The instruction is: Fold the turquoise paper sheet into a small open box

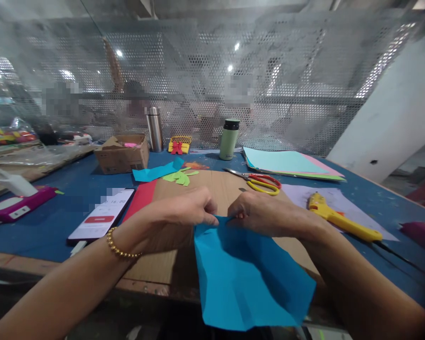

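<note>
Blue paper (244,278), creased, gripped along its upper edge above the cardboard sheet (152,267); lower portion overhangs the sheet's near edge and hides part of it. Left hand (194,208): thumb and forefinger pinching the paper's edge. Right hand (251,212): also pinching that edge, just beside the left; fingers curled, tips partly hidden. Red paper (140,198) at the sheet's left side, partly covered by the left forearm. Light-green cut pieces (180,176) at the sheet's far left, overlapping; count uncertain. Scissors (253,180) at its far right, handles red and yellow.

Right of the sheet: yellow glue gun (340,221), partly on lilac paper (331,196); cord blurs toward the margin. Farther right, purple tool (421,233), cut off by the frame. Left of the sheet: phone (95,222), screen partly pixelated. Beyond the sheet, on the blue table (49,236): open box (122,158), contents mostly hidden apart from something pink; green bottle (228,139). Farther beyond, perforated panel (191,75); shapes through it indistinct.
</note>
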Tool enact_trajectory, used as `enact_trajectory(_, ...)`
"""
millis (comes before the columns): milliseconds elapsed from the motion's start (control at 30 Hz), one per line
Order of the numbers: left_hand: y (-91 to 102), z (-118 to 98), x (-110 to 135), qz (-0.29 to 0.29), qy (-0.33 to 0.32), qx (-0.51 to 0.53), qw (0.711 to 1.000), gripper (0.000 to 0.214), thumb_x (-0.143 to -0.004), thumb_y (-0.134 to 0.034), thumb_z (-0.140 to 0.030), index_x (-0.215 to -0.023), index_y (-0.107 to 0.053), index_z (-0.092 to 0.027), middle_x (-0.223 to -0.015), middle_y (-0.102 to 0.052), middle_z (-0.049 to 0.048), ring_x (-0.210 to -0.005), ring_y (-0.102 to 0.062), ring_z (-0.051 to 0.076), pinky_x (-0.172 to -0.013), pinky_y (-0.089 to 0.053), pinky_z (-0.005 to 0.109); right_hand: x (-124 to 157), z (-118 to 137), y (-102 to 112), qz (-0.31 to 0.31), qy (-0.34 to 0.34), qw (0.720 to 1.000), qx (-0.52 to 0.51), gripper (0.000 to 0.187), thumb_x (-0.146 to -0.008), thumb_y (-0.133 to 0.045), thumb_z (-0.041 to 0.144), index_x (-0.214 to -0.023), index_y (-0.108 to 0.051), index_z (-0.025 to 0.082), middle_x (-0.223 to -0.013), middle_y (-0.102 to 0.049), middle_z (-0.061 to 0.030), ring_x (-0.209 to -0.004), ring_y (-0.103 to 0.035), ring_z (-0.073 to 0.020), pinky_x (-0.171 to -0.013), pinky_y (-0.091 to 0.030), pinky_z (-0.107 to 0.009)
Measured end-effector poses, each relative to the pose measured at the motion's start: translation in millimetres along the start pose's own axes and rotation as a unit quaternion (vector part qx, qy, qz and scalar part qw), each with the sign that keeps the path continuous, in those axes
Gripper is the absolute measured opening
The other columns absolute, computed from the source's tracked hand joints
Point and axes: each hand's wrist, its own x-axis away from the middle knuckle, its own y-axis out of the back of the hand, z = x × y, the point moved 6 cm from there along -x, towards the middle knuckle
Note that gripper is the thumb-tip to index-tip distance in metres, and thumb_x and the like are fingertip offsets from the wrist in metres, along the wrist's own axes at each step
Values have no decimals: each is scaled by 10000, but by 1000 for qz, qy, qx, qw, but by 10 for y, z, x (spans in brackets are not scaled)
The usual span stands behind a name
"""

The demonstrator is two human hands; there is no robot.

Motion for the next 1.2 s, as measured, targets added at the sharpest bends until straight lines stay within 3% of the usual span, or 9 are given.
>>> enact_trajectory(200,-11,-84,11,-19,-20,-16,999,215,-733,-564,-201,-543,-470,-165,-512,-298,-62,-498,-279,78,-488,-177,264,-37,27,-37,-3,39,995,-87,253,-839,-598,366,-694,-689,180,-629,-594,22,-572,-455,-93,-520,-258,-236)
enact_trajectory(367,80,-63,35,-22,-32,55,998,268,-830,-542,-311,-607,-513,-166,-583,-366,-48,-549,-336,87,-506,-246,239,-49,35,55,-29,30,997,-70,153,-761,-561,167,-633,-644,154,-565,-486,43,-547,-382,-82,-524,-235,-238)
enact_trajectory(467,224,-21,54,-105,-9,83,991,349,-905,-492,-448,-762,-632,-163,-711,-540,-4,-638,-470,117,-556,-350,236,-29,-23,141,-50,0,997,-65,153,-720,-537,116,-588,-606,147,-538,-443,48,-532,-359,-78,-519,-217,-239)
enact_trajectory(567,269,-5,55,-158,18,99,982,437,-895,-509,-527,-1104,-669,-178,-969,-670,65,-780,-592,169,-656,-455,270,-3,-144,197,-91,-50,993,-48,170,-725,-540,130,-561,-575,155,-513,-425,46,-508,-345,-83,-512,-191,-257)
enact_trajectory(700,255,-19,-10,-224,39,87,970,571,-761,-657,-362,-1300,-593,-181,-1256,-642,118,-1059,-601,243,-826,-495,303,24,-285,286,-220,-52,974,-1,207,-741,-530,130,-539,-551,165,-503,-438,38,-503,-317,-92,-526,-173,-286)
enact_trajectory(800,191,-26,-130,-224,14,114,968,457,-659,-560,-155,-1100,-680,-160,-1138,-688,82,-1006,-601,223,-795,-487,287,6,-416,252,-241,-47,969,-13,229,-761,-526,157,-533,-541,172,-489,-407,42,-493,-312,-98,-516,-171,-294)
enact_trajectory(900,144,73,-214,-202,19,173,964,337,-653,-499,-172,-919,-702,-131,-869,-690,43,-770,-581,167,-646,-444,249,-34,-488,198,-221,-15,975,-32,218,-759,-514,168,-544,-544,170,-508,-391,46,-505,-339,-98,-513,-188,-282)
enact_trajectory(1033,122,218,-136,-179,71,150,970,247,-661,-486,-243,-755,-681,-125,-584,-519,-20,-522,-382,104,-488,-265,228,-62,-419,140,-175,33,983,-42,223,-764,-504,196,-544,-523,162,-529,-344,55,-515,-334,-86,-503,-205,-253)
enact_trajectory(1200,120,206,148,-201,70,127,969,137,-617,-528,-249,-512,-499,-167,-508,-312,-51,-517,-267,89,-487,-155,247,-46,-117,89,-155,43,986,-40,233,-783,-482,221,-579,-561,143,-576,-366,43,-571,-331,-91,-526,-212,-239)
